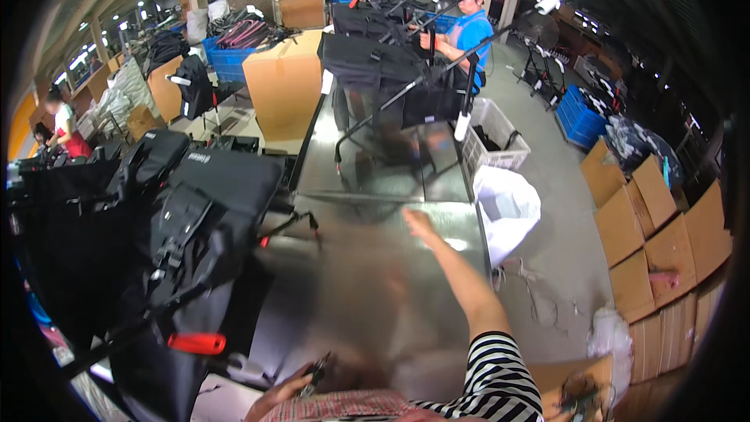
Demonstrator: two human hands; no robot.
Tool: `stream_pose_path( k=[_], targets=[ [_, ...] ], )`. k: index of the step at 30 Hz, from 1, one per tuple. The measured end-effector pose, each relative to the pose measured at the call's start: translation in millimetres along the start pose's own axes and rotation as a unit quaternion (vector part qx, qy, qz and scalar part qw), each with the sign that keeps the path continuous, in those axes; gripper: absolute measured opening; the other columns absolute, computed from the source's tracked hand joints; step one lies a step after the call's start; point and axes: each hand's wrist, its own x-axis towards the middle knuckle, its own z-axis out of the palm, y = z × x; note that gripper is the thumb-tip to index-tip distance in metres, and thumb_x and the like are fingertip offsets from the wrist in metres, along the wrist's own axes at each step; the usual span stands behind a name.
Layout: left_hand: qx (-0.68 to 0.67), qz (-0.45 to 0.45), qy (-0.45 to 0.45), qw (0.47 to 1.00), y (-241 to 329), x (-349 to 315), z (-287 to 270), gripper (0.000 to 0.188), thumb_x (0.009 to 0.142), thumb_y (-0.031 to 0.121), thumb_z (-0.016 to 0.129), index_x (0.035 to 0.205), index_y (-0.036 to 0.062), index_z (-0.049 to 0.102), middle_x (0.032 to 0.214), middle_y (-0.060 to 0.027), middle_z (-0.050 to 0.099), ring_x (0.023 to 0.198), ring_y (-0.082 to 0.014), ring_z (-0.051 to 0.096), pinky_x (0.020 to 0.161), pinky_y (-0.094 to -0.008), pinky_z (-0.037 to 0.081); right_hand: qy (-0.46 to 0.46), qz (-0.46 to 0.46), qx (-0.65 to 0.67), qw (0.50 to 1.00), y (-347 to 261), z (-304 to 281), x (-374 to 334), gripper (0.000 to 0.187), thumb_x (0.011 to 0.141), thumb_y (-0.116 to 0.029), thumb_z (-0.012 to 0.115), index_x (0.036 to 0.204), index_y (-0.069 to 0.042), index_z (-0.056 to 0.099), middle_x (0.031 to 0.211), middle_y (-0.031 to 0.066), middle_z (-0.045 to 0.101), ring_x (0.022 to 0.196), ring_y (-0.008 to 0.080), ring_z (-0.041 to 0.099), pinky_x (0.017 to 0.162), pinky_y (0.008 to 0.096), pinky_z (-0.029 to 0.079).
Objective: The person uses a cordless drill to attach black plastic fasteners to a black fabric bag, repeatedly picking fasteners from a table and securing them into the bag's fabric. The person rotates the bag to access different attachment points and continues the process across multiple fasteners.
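My right hand (419,223) reaches forward over the bare metal tabletop (367,266), fingers apart, with nothing visible in it. Low at the front edge, my left hand (283,397) is closed around a small dark hand tool (315,373), whose exact kind is unclear. A folded black stroller (211,187) with padded fabric and straps lies along the table's left side. A red plastic handle (197,343) sits near its lower end, with a grey forked piece (248,367) beside it. Farther up the table stands another black stroller (383,70) with white-wrapped handle ends.
A co-worker in blue (471,31) stands beside the far stroller. Right of the table are a white crate (494,137) and a white bag (508,207). Cardboard boxes (664,242) line the right side; a tall carton (285,82) stands at the back left.
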Motion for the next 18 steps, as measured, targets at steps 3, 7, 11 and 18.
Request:
stream_pose_path(
  k=[3, 7, 11, 18],
  targets=[
    [0.017, -0.032, 0.056, 0.998, 20.3, 27.6, -2.3, 0.066, 0.104, 0.030, 0.052, 0.158, 0.0020, 0.024, 0.162, -0.0099, 0.028, 0.150, -0.0203, 0.022, 0.121, -0.0336, 0.017, 0.247, -0.117, -0.147, 0.951, -5.2, -141.4, 179.5, 0.080, 0.086, -0.071, 0.059, 0.120, 0.002, 0.063, 0.115, 0.0241, 0.068, 0.109, 0.0394, 0.064, 0.093, 0.0498, 0.048],
    [0.036, -0.071, 0.098, 0.992, 31.3, 56.4, 3.3, 0.068, 0.104, 0.032, 0.052, 0.158, 0.0019, 0.024, 0.162, -0.0108, 0.027, 0.151, -0.0213, 0.020, 0.121, -0.0343, 0.016, 0.516, -0.257, -0.119, 0.808, -138.6, -272.2, 284.1, 0.105, 0.086, -0.075, 0.055, 0.129, 0.021, 0.049, 0.135, 0.0416, 0.048, 0.127, 0.0459, 0.052, 0.101, 0.0522, 0.043],
    [0.021, -0.114, 0.153, 0.982, 18.4, 49.8, 34.8, 0.070, 0.103, 0.034, 0.053, 0.157, 0.0019, 0.025, 0.163, -0.0116, 0.026, 0.151, -0.0223, 0.019, 0.122, -0.0350, 0.015, 0.292, -0.238, 0.023, 0.926, -180.4, -258.8, 255.3, 0.074, 0.093, -0.065, 0.056, 0.109, 0.007, 0.067, 0.083, 0.0170, 0.069, 0.079, 0.0238, 0.065, 0.078, 0.0372, 0.049],
    [0.097, -0.077, 0.047, 0.991, -4.4, 78.7, -1.1, 0.072, 0.102, 0.038, 0.055, 0.157, 0.0017, 0.025, 0.163, -0.0131, 0.024, 0.152, -0.0241, 0.017, 0.123, -0.0363, 0.013, 0.090, -0.336, -0.003, 0.938, -146.5, -212.2, 52.1, 0.048, 0.107, -0.041, 0.047, 0.089, 0.001, 0.062, 0.066, 0.0066, 0.063, 0.061, 0.0134, 0.061, 0.061, 0.0292, 0.049]
  ],
)
